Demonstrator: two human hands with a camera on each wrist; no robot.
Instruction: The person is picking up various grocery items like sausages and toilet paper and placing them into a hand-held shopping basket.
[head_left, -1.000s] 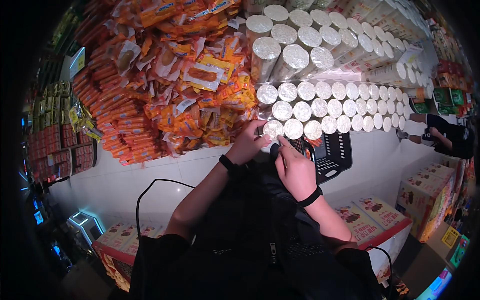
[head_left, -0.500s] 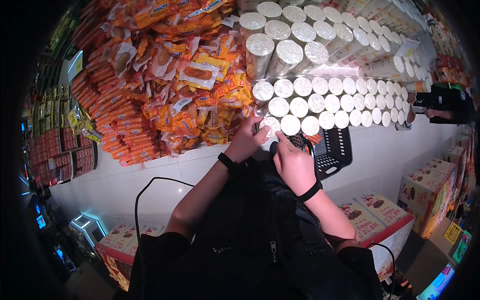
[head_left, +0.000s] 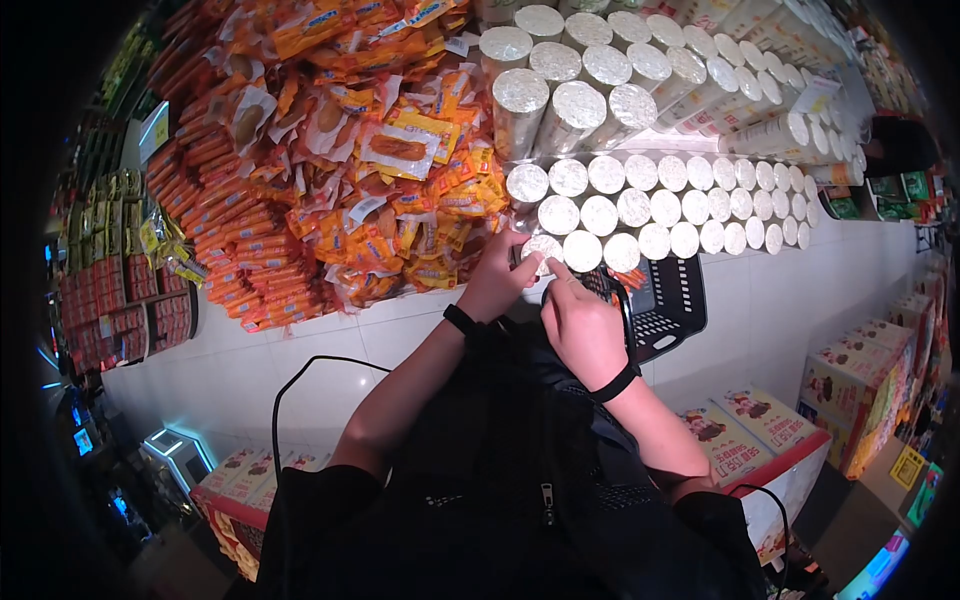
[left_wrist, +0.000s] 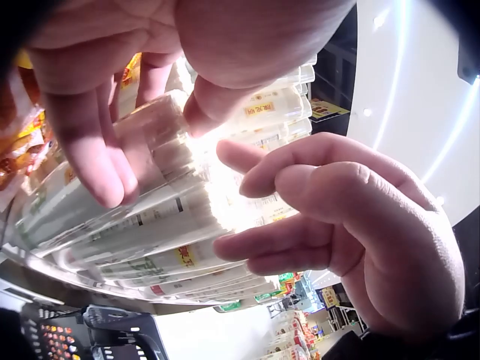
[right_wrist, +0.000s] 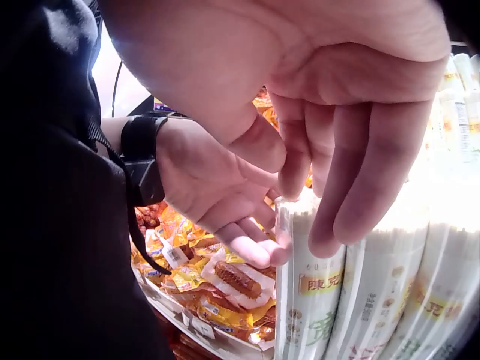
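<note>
Cylindrical packs of dried noodles in clear film stand in rows, their pale round ends facing up in the head view. My left hand (head_left: 498,278) grips the front corner noodle pack (head_left: 541,246) near its top. In the left wrist view its thumb lies at the top rim and its fingers (left_wrist: 112,176) reach down the wrapped side. My right hand (head_left: 588,335) has fingertips right at the same pack's upper end. Seen from the right wrist, its longer fingers (right_wrist: 352,195) extend down in front of the pack's labelled side (right_wrist: 311,300).
Orange-wrapped snack packets (head_left: 350,150) are heaped to the left. A black shopping basket (head_left: 690,300) with orange items sits on the floor, right of my hands. Printed cartons (head_left: 760,425) are stacked at lower right. A dark-clothed person (head_left: 900,145) is at far right.
My left hand stays at the corner pack. My right index fingertip has come slightly further onto its top. The person at far right has moved away along the aisle.
</note>
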